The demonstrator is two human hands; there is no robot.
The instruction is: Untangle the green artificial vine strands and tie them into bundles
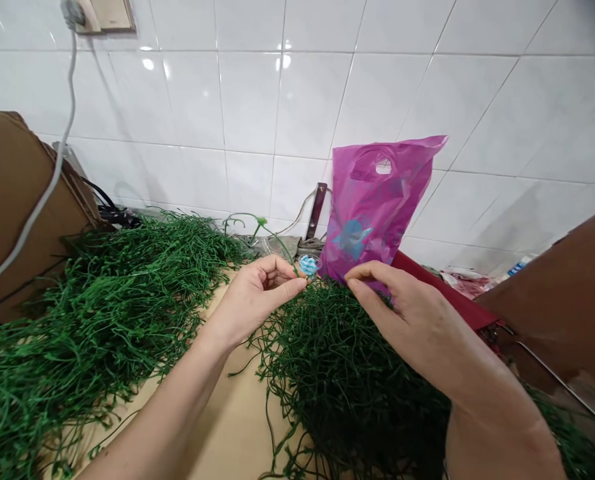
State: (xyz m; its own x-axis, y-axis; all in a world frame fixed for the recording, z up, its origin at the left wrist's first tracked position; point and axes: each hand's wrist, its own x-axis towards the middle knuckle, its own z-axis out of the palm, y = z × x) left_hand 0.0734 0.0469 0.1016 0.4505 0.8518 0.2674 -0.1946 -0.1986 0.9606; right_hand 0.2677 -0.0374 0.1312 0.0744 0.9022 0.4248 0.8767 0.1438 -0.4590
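Observation:
My left hand (pixel 252 293) is closed in a pinch on a thin green artificial plant stem (pixel 276 235), which rises and curls to the left with a lighter green joint on it. Opposite it, my right hand (pixel 402 307) has thumb and forefinger pressed together; whatever they may hold is too small to make out. Just beyond my left fingertips sits a small clear round container (pixel 309 265) with blue and white in it. Under my right hand lies a big heap of dark green plastic stems (pixel 337 360).
Another pile of green stems (pixel 127 287) covers the left of the pale tabletop (pixel 222 420). A purple plastic bag (pixel 372 207) stands against the tiled wall, beside a dark strip-like handle (pixel 317 210). Cardboard boxes (pixel 22 173) flank the left, and a white cable (pixel 57 160) hangs there.

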